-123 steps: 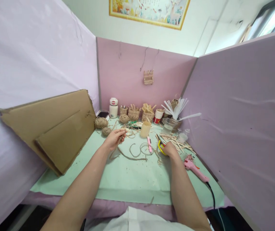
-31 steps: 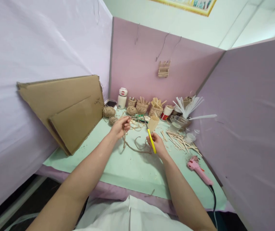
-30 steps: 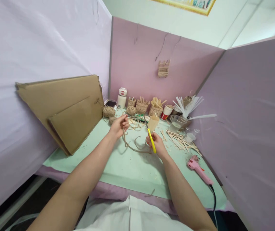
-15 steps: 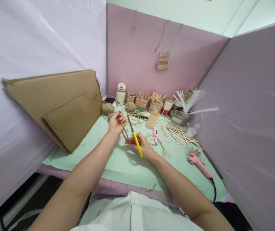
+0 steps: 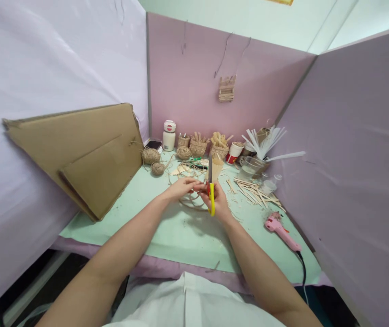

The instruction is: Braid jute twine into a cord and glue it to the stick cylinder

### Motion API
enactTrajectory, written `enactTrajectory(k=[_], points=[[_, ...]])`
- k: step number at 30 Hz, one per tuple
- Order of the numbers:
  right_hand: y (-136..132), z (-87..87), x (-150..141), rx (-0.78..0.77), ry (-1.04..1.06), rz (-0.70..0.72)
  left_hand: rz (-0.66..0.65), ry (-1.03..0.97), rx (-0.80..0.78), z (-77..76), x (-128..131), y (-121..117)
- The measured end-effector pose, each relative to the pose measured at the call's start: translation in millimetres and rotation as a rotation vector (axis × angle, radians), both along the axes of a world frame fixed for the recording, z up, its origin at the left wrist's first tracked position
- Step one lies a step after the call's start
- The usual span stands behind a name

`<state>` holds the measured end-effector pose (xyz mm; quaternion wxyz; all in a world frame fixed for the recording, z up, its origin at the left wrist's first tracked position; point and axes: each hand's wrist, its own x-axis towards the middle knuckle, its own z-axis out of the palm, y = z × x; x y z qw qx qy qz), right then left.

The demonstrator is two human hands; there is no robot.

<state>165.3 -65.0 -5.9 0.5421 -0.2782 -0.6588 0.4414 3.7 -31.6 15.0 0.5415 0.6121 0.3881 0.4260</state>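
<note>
My right hand (image 5: 221, 204) holds yellow-handled scissors (image 5: 211, 200), their dark blades pointing away from me, past a pale wooden piece (image 5: 216, 168) standing behind. The fingertips of my left hand (image 5: 180, 189) meet those of my right just left of the scissors, pinched on a twine cord (image 5: 194, 207). Below the fingers the cord hangs in loops over the mint-green table cover (image 5: 181, 236). Exactly where the cord passes between the fingers is hidden.
Behind my left hand lie twine balls (image 5: 151, 156) and loose strands. Small baskets of sticks (image 5: 198, 147) and a white bottle (image 5: 169, 136) line the back. Cardboard (image 5: 95, 154) leans left. At right are scattered wooden sticks (image 5: 254, 193) and a pink glue gun (image 5: 283, 231).
My left hand has come right and down to meet my right hand at the cord. My right hand has shifted right, and the scissors now point more straight ahead.
</note>
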Motion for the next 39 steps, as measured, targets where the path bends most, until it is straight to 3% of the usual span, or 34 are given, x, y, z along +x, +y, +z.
enactTrajectory(k=[2, 5, 14, 17, 20, 22, 29, 37, 39], points=[[-1, 2.6, 1, -0.013, 0.001, 0.009, -0.107, -0.159, -0.202, -2.3, 4, -2], [-1, 4.4, 3, -0.051, -0.008, 0.015, -0.169, -0.302, -0.333, -3.1, 6, -4], [-4, 6.9, 0, -0.134, -0.001, 0.079, -0.147, -0.444, -0.391, -7.8, 6, 1], [2, 5.8, 2, -0.139, 0.072, -0.053, -0.035, -0.509, -0.345, -7.1, 7, 3], [9, 5.4, 8, -0.12, 0.141, -0.27, 0.03, -0.5, -0.315, -6.3, 8, 3], [12, 6.4, 11, -0.117, 0.153, -0.334, 0.006, -0.451, -0.301, -6.3, 10, 1], [11, 5.5, 8, -0.135, 0.097, -0.274, -0.151, -0.298, -0.321, -9.9, 17, -7], [19, -1.8, 10, -0.087, 0.113, -0.418, -0.241, -0.3, -0.501, -11.9, 22, -13], [20, -1.5, 10, -0.1, 0.117, -0.422, -0.184, -0.322, -0.469, -12.6, 24, -13]])
